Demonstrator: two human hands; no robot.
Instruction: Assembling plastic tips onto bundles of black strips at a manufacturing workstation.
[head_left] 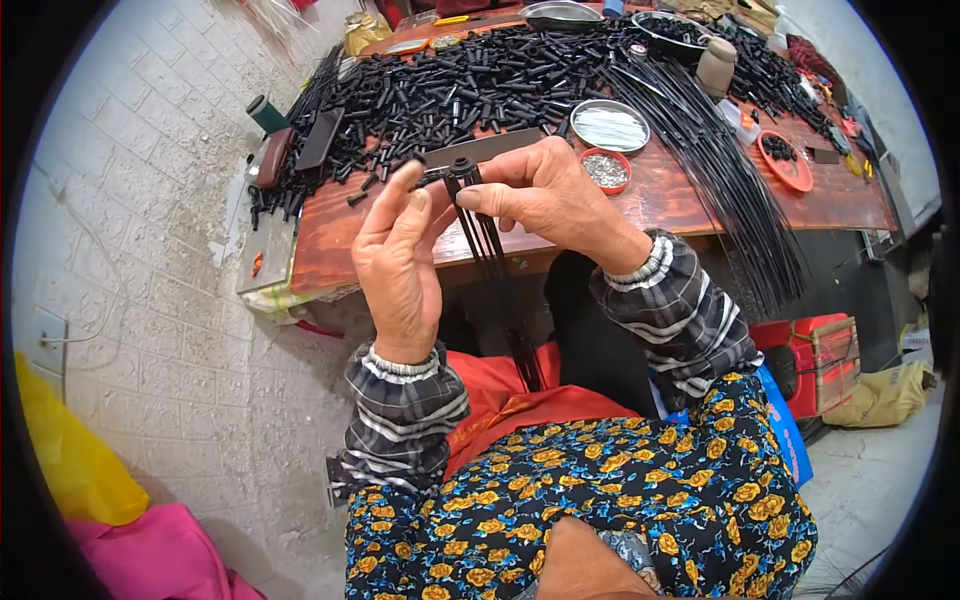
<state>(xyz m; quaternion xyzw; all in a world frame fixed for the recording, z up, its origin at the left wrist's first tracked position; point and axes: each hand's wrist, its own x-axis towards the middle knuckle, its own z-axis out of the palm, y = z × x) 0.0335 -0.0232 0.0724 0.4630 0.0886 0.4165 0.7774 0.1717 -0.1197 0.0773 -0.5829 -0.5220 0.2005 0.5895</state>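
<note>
A bundle of thin black rods (488,245), joined at a round black hub (462,166), hangs upright in front of me, its lower end down at my lap. My right hand (550,195) pinches it just below the hub between thumb and fingers. On the other side, my left hand (398,255) is raised with thumb and forefinger bent toward the hub. A small dark piece shows by those fingertips, too small to make out. The other left fingers are partly hidden behind the thumb and palm.
A reddish wooden table (335,228) carries a wide heap of short black tubes (500,75). Long black rods (715,150) overhang its front edge at right. Nearby sit a round metal tray (610,106), a red dish of small metal parts (607,172) and an orange dish (790,172).
</note>
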